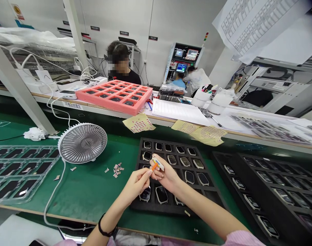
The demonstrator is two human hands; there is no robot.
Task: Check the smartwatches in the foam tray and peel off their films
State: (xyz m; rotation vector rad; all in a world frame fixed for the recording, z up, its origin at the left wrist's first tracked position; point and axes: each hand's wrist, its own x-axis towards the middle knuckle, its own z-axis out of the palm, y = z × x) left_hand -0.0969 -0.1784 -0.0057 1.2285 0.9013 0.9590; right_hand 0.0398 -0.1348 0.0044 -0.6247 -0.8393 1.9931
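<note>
My left hand [138, 182] and my right hand [167, 176] meet above the near edge of a black foam tray [171, 201] that holds several watch-like cases. The right hand is closed round a small white tool with an orange tip [157, 164]. The left hand's fingers pinch at that orange tip; whether they hold anything else I cannot tell. A black band sits on my left wrist [107, 229].
A small grey fan [82, 142] lies on the green mat with its white cable. Clear plastic trays [17, 171] sit at left, more black trays [269, 184] at right, a pink tray [115, 95] behind. Small paper bits [117, 169] and yellow sticker sheets [139, 123] lie about. A person sits opposite.
</note>
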